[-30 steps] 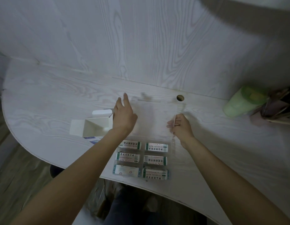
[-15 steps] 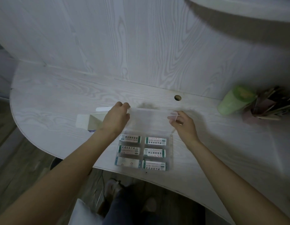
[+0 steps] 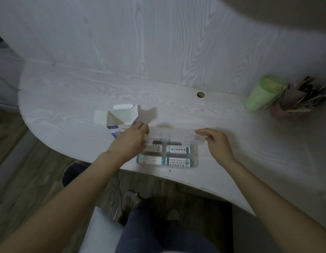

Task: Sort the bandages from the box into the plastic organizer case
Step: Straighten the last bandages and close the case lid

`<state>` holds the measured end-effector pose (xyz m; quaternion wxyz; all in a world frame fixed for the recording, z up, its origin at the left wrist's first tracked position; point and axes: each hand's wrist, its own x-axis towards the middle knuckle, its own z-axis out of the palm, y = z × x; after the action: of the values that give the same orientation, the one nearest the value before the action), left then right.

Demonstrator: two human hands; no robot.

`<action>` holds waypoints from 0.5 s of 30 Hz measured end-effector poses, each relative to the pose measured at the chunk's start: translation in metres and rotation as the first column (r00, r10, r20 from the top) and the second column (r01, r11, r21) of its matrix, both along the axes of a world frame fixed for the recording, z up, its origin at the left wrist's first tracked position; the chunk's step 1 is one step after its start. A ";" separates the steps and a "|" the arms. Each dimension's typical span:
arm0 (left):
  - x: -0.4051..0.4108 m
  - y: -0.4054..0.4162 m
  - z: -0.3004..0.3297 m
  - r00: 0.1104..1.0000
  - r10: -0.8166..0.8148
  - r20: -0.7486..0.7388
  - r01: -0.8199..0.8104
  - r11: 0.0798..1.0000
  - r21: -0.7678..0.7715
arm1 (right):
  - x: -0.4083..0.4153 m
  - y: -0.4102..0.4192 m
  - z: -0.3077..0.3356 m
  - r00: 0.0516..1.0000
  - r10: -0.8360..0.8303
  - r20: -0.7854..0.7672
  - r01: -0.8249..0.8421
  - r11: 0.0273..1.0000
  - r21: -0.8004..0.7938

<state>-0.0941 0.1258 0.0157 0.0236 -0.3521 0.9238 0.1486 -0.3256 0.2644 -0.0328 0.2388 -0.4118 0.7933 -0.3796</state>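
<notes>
Pale wood-grain bench [image 3: 67, 92]: both hands, left [image 3: 130, 141] and right [image 3: 216, 143], pinch the organizer case [image 3: 194, 162] lid [image 3: 172, 135], half-lowered over packed bandages [image 3: 178, 149]; uneven pressure could misalign it. Empty box [image 3: 120, 115] lies just beside.

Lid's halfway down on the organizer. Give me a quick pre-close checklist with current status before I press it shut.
1. Both hands on the clear plastic lid: ok; left hand grips its left end, right hand its right end.
2. Printed white bandage packets lying flat in the clear plastic organizer case: ok for the four visible.
3. Back row of compartments: cannot tell, the lid hides it.
4. Open white cardboard box emptied: ok, the visible inside looks empty.
5. Packets left on the white wood-grain table: ok, none seen.
6. Latch aligned: cannot tell.
</notes>
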 end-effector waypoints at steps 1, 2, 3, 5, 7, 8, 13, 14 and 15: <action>0.004 0.002 -0.005 1.000 -0.021 -0.001 0.021 1.000 0.017 | 0.003 0.003 -0.002 1.000 -0.006 0.015 0.006 1.000 0.008; 0.008 0.003 -0.011 0.999 -0.039 -0.005 0.039 0.999 0.031 | 0.008 0.006 -0.002 0.999 -0.002 0.032 0.002 1.000 0.016; 0.011 0.005 -0.018 0.998 -0.057 0.001 0.056 0.998 0.036 | 0.013 0.008 -0.002 0.999 0.018 0.044 -0.019 1.000 0.025; 0.017 0.009 -0.031 0.993 -0.109 0.045 0.107 0.994 0.027 | 0.022 0.010 -0.005 0.992 0.125 0.007 -0.125 0.990 0.058; 0.021 0.014 -0.042 0.987 -0.133 0.088 0.132 0.991 0.022 | 0.029 0.012 -0.010 0.961 0.272 -0.058 -0.261 0.954 0.145; 0.021 0.016 -0.046 0.984 -0.142 0.105 0.140 0.990 0.021 | 0.032 0.013 -0.012 0.943 0.323 -0.074 -0.305 0.933 0.190; 0.025 0.023 -0.065 0.979 -0.163 0.125 0.157 0.986 0.056 | 0.039 0.020 -0.023 0.871 0.460 -0.173 -0.390 0.861 0.327; 0.026 0.024 -0.068 0.981 -0.157 0.111 0.149 0.986 0.073 | 0.040 0.022 -0.025 0.856 0.479 -0.194 -0.397 0.850 0.346; 0.027 0.025 -0.071 0.983 -0.153 0.102 0.145 0.986 0.089 | 0.041 0.023 -0.026 0.846 0.489 -0.211 -0.399 0.844 0.358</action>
<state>-0.0670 0.1505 -0.0552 0.0990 -0.2882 0.9382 0.1643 -0.2843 0.2877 -0.0589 0.2601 -0.5963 0.7495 -0.1225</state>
